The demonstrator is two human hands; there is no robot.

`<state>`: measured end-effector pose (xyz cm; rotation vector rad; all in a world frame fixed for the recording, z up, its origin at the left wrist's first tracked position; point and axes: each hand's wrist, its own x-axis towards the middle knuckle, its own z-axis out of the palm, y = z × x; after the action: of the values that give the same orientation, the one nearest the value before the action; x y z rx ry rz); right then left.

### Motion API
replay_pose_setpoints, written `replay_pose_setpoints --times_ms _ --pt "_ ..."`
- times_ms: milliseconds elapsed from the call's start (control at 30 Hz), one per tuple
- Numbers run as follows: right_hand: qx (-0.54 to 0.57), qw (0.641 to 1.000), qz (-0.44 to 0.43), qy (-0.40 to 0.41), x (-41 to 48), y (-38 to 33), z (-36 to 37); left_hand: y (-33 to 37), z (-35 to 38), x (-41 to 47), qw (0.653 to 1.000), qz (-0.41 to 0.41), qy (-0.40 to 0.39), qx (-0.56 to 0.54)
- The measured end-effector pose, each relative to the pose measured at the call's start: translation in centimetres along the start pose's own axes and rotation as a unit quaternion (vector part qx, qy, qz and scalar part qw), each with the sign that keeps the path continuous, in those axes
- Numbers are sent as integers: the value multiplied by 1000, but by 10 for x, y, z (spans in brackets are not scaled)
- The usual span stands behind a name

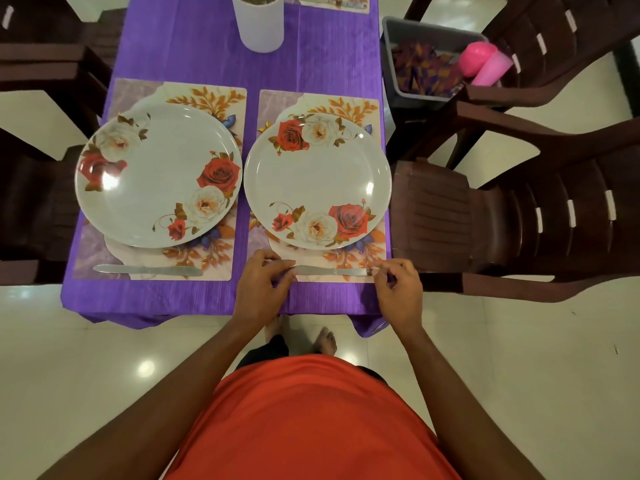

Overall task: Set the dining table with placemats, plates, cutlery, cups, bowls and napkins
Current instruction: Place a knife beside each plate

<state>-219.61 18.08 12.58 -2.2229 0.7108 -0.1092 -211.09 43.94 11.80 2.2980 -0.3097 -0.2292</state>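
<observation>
Two floral placemats lie side by side on the purple tablecloth (194, 57): the left placemat (221, 98) and the right placemat (277, 102). Each carries a white plate with roses, the left plate (159, 174) and the right plate (315, 178). A steel knife (149, 270) lies along the near edge of the left placemat. A second knife (332, 271) lies along the near edge of the right placemat. My left hand (263, 282) pinches its left end and my right hand (398, 289) pinches its right end.
A white cylinder container (258, 22) stands at the table's middle, with another placemat (332, 1) beyond it. A grey bin (391, 57) with patterned napkins (422, 67) and pink cups (485, 64) rests on a brown chair (554, 36) at right. More brown chairs (519, 216) flank the table.
</observation>
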Motion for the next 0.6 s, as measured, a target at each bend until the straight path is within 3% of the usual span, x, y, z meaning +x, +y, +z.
replay_pose_setpoints --times_ms 300,600 --pt "121 992 32 14 24 7 -31 53 13 18 994 88 -27 -59" --pt "120 992 4 -43 128 89 -117 192 146 85 981 156 -85 -83"
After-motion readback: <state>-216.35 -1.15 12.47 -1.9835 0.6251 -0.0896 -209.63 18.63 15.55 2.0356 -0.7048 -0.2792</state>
